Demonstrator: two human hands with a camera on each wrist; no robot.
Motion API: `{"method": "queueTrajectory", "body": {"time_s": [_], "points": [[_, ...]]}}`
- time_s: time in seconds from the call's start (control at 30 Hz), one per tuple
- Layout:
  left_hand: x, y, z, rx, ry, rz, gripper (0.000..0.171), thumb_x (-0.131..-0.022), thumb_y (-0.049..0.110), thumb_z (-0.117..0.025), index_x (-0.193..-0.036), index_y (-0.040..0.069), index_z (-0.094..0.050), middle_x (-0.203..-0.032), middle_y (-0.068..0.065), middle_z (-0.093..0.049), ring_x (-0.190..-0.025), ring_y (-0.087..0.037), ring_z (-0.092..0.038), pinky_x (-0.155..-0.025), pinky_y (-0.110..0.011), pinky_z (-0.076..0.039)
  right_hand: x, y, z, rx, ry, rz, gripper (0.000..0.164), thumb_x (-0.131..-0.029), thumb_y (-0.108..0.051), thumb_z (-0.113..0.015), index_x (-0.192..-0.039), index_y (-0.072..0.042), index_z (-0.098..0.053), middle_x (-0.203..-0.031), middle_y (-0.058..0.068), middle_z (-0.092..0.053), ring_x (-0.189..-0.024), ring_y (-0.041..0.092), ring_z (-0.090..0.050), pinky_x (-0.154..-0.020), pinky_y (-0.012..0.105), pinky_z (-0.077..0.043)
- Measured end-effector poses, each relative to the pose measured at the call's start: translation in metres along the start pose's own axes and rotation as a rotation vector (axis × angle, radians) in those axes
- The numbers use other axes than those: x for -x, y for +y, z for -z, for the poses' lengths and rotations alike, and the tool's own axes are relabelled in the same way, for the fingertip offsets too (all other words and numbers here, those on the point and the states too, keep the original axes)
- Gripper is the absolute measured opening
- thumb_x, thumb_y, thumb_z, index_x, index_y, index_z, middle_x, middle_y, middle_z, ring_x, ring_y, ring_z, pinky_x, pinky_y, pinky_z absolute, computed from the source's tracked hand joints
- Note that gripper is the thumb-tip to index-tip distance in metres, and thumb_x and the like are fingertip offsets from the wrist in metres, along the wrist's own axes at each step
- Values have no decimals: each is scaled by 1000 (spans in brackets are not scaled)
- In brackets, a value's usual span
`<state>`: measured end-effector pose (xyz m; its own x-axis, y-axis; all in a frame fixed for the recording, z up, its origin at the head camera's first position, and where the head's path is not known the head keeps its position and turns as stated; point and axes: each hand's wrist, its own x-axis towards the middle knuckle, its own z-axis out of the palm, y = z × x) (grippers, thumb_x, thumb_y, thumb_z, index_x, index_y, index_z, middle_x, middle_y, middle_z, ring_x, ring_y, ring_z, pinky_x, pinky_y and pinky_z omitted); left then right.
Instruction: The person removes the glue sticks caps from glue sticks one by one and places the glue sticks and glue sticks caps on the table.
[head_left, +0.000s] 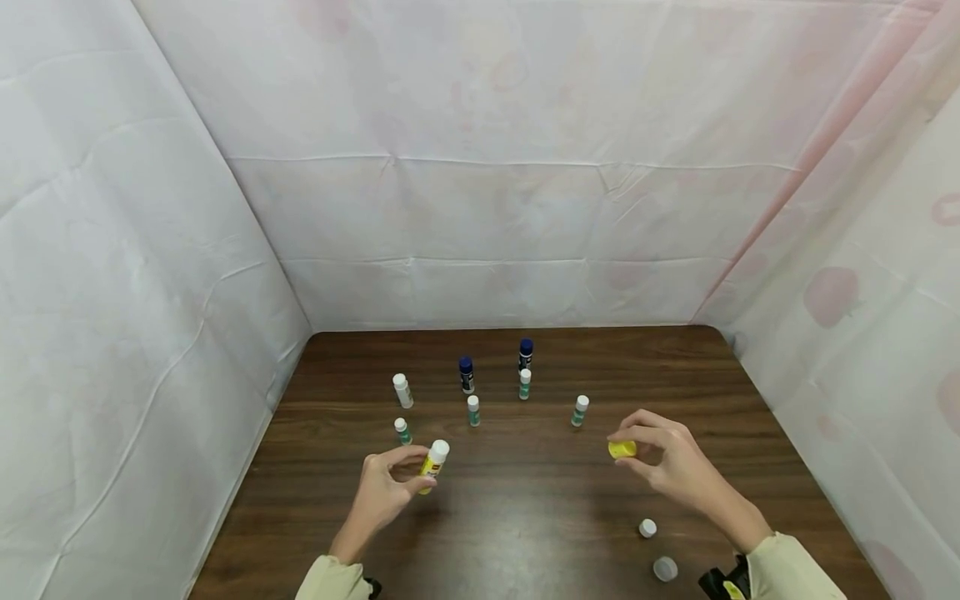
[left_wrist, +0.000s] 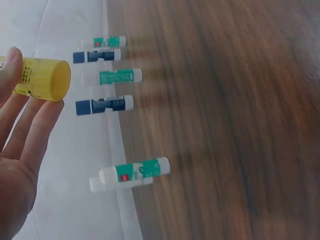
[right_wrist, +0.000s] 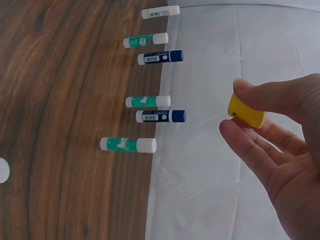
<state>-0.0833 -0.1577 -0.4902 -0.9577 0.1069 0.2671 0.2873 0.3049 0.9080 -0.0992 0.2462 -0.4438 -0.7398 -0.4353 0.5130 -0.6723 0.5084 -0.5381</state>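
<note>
My left hand [head_left: 381, 493] grips a yellow glue stick [head_left: 432, 469] above the table, fingers and thumb around its body. Its top end is white, while the yellow base [left_wrist: 59, 81] faces the table in the left wrist view. Off to the right, my right hand [head_left: 678, 462] pinches a small yellow cap [head_left: 622, 449] between thumb and fingers, clear of the tabletop. The same cap [right_wrist: 246, 111] shows in the right wrist view. A green-labelled glue stick [head_left: 402, 432] stands just beyond my left hand.
Several more glue sticks stand upright toward the back: a white one [head_left: 402, 391], blue-capped ones [head_left: 467, 376] and green-labelled ones [head_left: 580, 412]. A small white cap [head_left: 647, 528] and a translucent cap [head_left: 665, 569] lie near my right forearm. White cloth [head_left: 480, 217] walls enclose the brown table [head_left: 517, 517].
</note>
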Motion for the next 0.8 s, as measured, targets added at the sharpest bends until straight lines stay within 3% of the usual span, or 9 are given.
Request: {"method": "queueTrajectory", "body": {"time_s": [0.27, 0.47, 0.67, 0.8], "points": [[7, -14, 6, -23, 79, 47, 34, -61, -12, -81, -91, 1, -70, -85, -15, -71, -77, -31, -69, -60, -31, -57, 14, 6, 3, 35, -13, -83, 43, -60, 8, -83, -94, -15, -71, -94, -4, -61, -76, 8, -60, -55, 24, -52], [11, -50, 9, -22, 157, 80, 38, -59, -13, -82, -90, 4, -70, -85, -12, -72, -74, -22, -69, -58, -26, -56, 25, 12, 2, 47, -7, -108, 45, -59, 9, -83, -93, -16, -71, -94, -4, -61, -76, 8, -60, -55, 23, -52], [9, -70, 14, 44, 168, 114, 38, -58, -12, -83, -89, 5, -69, -87, -13, -71, -79, -20, -69, -63, -28, -56, 36, 20, -3, 52, 18, -121, 46, -55, 12, -84, -90, -15, -71, -91, -3, -61, -70, 7, -57, -53, 22, -50], [8, -76, 17, 19, 179, 149, 38, -60, -9, -83, -90, 6, -68, -88, -11, -71, -81, -21, -68, -67, -27, -56, 44, 28, -7, 58, 33, -116, 46, -52, 12, -84, -88, -13, -71, -90, -1, -61, -63, 9, -53, -50, 20, -46]]}}
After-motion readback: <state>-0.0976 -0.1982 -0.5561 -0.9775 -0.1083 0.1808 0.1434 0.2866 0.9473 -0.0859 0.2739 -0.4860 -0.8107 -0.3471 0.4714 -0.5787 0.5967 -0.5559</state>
